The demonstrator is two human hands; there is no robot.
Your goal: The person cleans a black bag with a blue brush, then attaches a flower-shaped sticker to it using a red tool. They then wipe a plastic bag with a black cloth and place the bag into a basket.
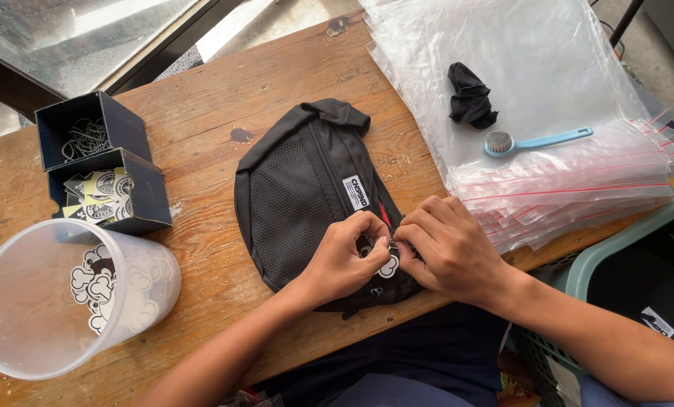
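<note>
Centrally on the wooden tabletop (201,113) lies a black waist bag (299,203). Left hand (344,256) and right hand (450,249) meet at its near edge, each grip pinched closed on the zipper pull (390,246) and white tag (388,266).

The wooden table (224,98) carries everything here. On its far right part lies a stack of clear zip bags (556,98) with red seal strips. A crumpled black cloth (470,95) rests on top of that stack, and a light blue brush (537,140) lies just beside the cloth, nearer the table's front edge. On the table's left part stand two dark blue open boxes (99,162), touching each other; the farther holds thin chains, the nearer holds printed tags. A translucent plastic tub (65,298) with black-and-white charms lies tipped at the table's front left corner. A green basket (616,256) stands off the table's right front edge.
</note>
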